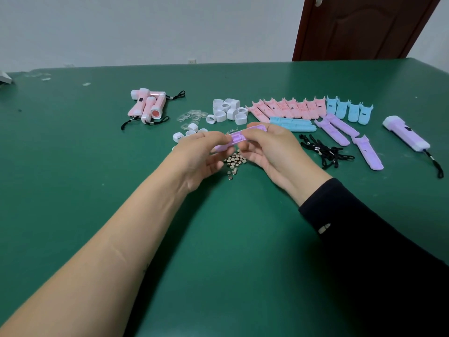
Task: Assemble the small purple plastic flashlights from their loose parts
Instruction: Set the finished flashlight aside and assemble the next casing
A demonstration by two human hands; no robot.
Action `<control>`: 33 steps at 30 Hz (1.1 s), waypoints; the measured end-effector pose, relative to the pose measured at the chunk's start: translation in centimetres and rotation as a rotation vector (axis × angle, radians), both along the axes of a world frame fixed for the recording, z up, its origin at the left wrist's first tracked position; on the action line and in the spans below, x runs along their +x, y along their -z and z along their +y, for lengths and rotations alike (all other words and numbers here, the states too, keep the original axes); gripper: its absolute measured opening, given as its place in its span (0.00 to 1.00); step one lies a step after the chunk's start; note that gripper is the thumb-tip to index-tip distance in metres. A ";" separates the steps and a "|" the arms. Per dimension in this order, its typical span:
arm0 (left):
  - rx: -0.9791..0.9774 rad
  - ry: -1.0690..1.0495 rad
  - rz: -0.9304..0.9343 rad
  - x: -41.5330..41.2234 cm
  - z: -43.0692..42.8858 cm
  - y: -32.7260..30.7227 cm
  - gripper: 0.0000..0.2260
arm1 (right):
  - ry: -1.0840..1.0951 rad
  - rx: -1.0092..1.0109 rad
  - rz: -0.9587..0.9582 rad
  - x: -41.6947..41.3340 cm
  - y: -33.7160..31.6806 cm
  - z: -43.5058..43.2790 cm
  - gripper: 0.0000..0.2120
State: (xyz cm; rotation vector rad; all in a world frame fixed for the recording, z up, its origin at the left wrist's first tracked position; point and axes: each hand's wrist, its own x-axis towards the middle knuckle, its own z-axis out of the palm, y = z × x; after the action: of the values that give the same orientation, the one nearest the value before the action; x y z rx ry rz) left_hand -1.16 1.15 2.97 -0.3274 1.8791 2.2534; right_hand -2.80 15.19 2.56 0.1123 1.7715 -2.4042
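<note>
A purple flashlight half-shell [237,137] is held over the green table [218,227], its open inner side up. My left hand [199,156] pinches its near-left end, and my right hand [272,147] grips its far-right end between thumb and fingers. Directly below lies a heap of small silver button cells [234,162]. More purple half-shells [340,130] lie to the right, one of them [369,153] nearer me. One assembled purple flashlight [405,133] with a black strap lies at the far right.
Assembled pink flashlights [148,105] lie at the back left. White square caps [228,110], clear lenses [192,115], pink shells [286,108] and blue shells [347,110] line the back. Black straps [325,150] lie right of my hands. A brown door [359,27] stands behind.
</note>
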 end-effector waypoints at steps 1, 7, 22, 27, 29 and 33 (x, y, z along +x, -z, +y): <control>-0.002 0.021 -0.010 0.0 0.0 -0.1 0.03 | 0.005 -0.007 0.008 0.0 -0.1 0.0 0.04; 0.002 0.109 -0.064 0.1 -0.3 -0.4 0.03 | 0.001 0.000 0.057 0.3 -0.5 0.2 0.04; 0.143 -0.100 0.007 -0.6 -2.3 -1.2 0.02 | 0.067 0.781 0.379 -1.3 0.8 1.7 0.05; 0.121 -0.130 0.006 -0.6 -1.9 -1.0 0.02 | -0.142 1.277 0.599 -1.1 1.4 2.7 0.05; 0.109 -0.128 0.002 -0.6 -1.6 -0.9 0.02 | -0.185 1.306 0.645 -1.1 1.3 2.9 0.03; 0.098 -0.122 -0.014 -0.5 -1.3 -0.7 0.04 | -0.222 1.331 0.673 -1.0 1.4 3.0 0.03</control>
State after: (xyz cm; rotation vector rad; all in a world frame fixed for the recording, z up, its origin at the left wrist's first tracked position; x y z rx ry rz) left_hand -1.70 -0.15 3.62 -0.4536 1.7798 2.4050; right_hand -3.77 18.16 1.17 -0.7584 3.0939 -0.7600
